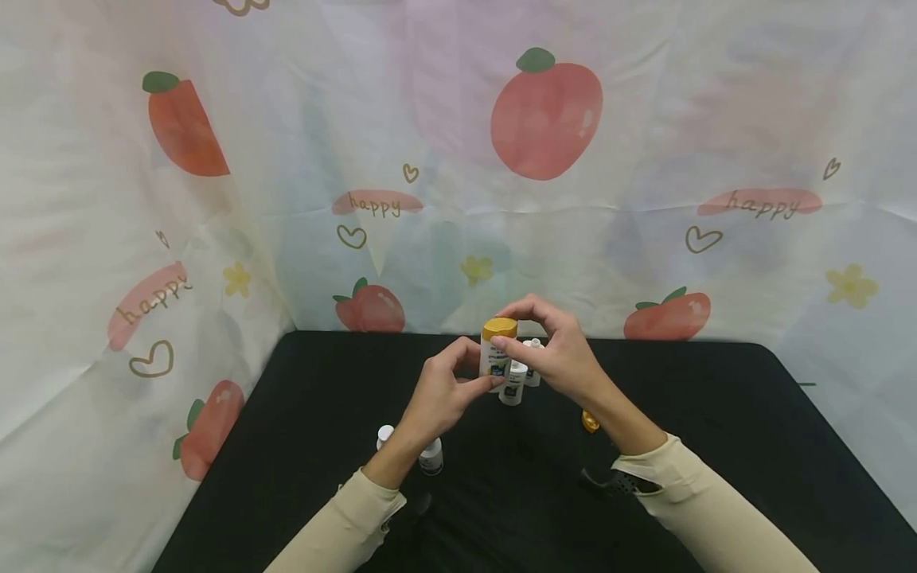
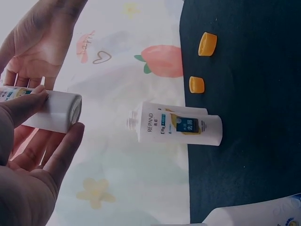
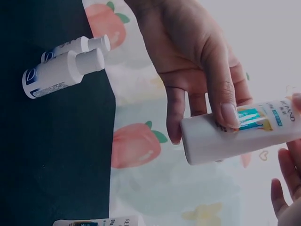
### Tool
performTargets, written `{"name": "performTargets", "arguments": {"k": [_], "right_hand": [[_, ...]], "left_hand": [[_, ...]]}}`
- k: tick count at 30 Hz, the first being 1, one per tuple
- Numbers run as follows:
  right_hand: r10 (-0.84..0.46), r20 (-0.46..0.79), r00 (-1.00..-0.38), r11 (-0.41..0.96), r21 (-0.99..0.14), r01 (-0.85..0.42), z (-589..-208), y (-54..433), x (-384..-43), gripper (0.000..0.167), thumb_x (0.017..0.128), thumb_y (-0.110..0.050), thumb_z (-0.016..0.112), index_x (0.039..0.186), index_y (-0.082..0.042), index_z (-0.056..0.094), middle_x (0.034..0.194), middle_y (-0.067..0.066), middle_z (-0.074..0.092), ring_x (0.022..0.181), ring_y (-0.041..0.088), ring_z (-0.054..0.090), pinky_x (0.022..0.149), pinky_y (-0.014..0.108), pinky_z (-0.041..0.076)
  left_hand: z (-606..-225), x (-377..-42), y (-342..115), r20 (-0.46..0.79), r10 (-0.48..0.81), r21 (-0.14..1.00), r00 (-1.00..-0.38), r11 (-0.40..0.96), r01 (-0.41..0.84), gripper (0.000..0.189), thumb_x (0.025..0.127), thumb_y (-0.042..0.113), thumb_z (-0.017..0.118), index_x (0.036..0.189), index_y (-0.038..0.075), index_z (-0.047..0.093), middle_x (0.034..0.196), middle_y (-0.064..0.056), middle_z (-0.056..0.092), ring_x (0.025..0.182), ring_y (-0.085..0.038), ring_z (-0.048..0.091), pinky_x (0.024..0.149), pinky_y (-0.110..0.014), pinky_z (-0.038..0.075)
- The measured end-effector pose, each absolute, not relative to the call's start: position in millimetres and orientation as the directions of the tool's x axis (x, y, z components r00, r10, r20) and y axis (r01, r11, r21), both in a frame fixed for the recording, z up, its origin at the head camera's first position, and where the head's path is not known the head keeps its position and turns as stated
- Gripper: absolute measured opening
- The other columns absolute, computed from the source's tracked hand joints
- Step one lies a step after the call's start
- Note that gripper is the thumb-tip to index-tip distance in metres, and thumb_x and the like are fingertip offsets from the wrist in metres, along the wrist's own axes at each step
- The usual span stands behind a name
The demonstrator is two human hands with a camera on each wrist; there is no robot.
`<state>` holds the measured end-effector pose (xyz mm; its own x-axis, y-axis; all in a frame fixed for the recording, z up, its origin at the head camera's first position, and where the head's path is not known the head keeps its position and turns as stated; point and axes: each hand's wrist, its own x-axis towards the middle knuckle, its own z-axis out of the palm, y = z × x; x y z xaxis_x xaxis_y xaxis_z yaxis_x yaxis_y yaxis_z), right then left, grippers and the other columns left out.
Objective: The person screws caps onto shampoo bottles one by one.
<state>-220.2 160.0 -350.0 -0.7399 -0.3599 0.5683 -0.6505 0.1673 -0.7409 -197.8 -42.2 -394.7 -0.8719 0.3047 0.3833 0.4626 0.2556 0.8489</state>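
A white REPAND bottle with a yellow cap (image 1: 497, 350) is held upright above the table between both hands. My left hand (image 1: 446, 390) grips its lower part, thumb on the front; the right wrist view shows these left fingers (image 3: 202, 70) near the base. My right hand (image 1: 557, 350) holds the top, thumb at the front just below the cap and fingers behind it. In the left wrist view the bottle (image 2: 59, 110) lies between both hands, its top cut off by the frame. Behind it, two similar capless bottles (image 1: 512, 387) stand close together, their narrow necks bare.
Two yellow caps (image 2: 207, 44) lie on the black table (image 1: 322, 382), right of the capless bottles. White-capped bottles with blue labels (image 3: 56, 75) stand nearer, by my left forearm. A printed curtain (image 1: 444, 119) hangs behind and beside the table.
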Motion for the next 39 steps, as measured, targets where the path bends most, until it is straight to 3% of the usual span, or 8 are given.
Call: {"name": "performTargets", "arguments": {"k": [8,13,20,26,39], "right_hand": [[-0.328,0.610,-0.722,0.156,-0.718,-0.678,-350.2,156.6,-219.1,0.027,0.085,0.004,0.078,0.108,-0.008,0.068,0.106,0.006,0.065,0.100,0.017,0.060,0.095,0.028,0.047],[-0.276,0.609,-0.743,0.182,-0.726,-0.663,-351.5,154.6,-218.3,0.025,0.085,0.002,0.079,0.105,-0.009,0.068,0.104,0.005,0.065,0.096,0.017,0.060,0.089,0.027,0.048],[-0.230,0.613,-0.756,0.203,-0.730,-0.653,-354.1,151.0,-219.2,0.030,0.084,0.003,0.080,0.110,-0.005,0.068,0.107,0.008,0.064,0.095,0.016,0.060,0.084,0.026,0.051],[-0.274,0.603,-0.750,0.169,-0.737,-0.654,-353.6,151.5,-219.2,0.031,0.087,0.002,0.076,0.115,-0.008,0.068,0.110,0.004,0.065,0.104,0.014,0.060,0.095,0.028,0.047],[-0.253,0.633,-0.731,0.154,-0.720,-0.677,-354.7,152.0,-218.7,0.029,0.087,0.003,0.077,0.112,-0.009,0.070,0.104,0.006,0.064,0.102,0.017,0.061,0.087,0.025,0.052]], "left_hand": [[-394.0,-196.6,-40.7,0.402,0.310,0.842,-0.862,0.245,0.481,0.025,0.088,0.014,0.081,0.103,0.014,0.062,0.096,0.000,0.069,0.092,-0.011,0.069,0.075,-0.025,0.059],[-393.6,-196.1,-39.7,0.408,0.303,0.837,-0.861,0.252,0.486,0.025,0.088,0.013,0.081,0.103,0.013,0.062,0.095,0.000,0.070,0.091,-0.010,0.069,0.073,-0.026,0.060],[-392.3,-197.5,-41.6,0.389,0.303,0.846,-0.870,0.255,0.467,0.027,0.089,0.013,0.080,0.110,0.014,0.063,0.100,0.000,0.070,0.096,-0.011,0.069,0.078,-0.026,0.059],[-390.8,-199.1,-45.0,0.364,0.314,0.874,-0.877,0.210,0.438,0.032,0.089,0.012,0.080,0.117,0.014,0.064,0.105,-0.001,0.070,0.101,-0.012,0.068,0.082,-0.027,0.059],[-392.0,-197.2,-42.2,0.414,0.291,0.840,-0.863,0.242,0.485,0.026,0.088,0.011,0.080,0.109,0.011,0.064,0.100,-0.002,0.070,0.092,-0.012,0.069,0.078,-0.027,0.060]]}}
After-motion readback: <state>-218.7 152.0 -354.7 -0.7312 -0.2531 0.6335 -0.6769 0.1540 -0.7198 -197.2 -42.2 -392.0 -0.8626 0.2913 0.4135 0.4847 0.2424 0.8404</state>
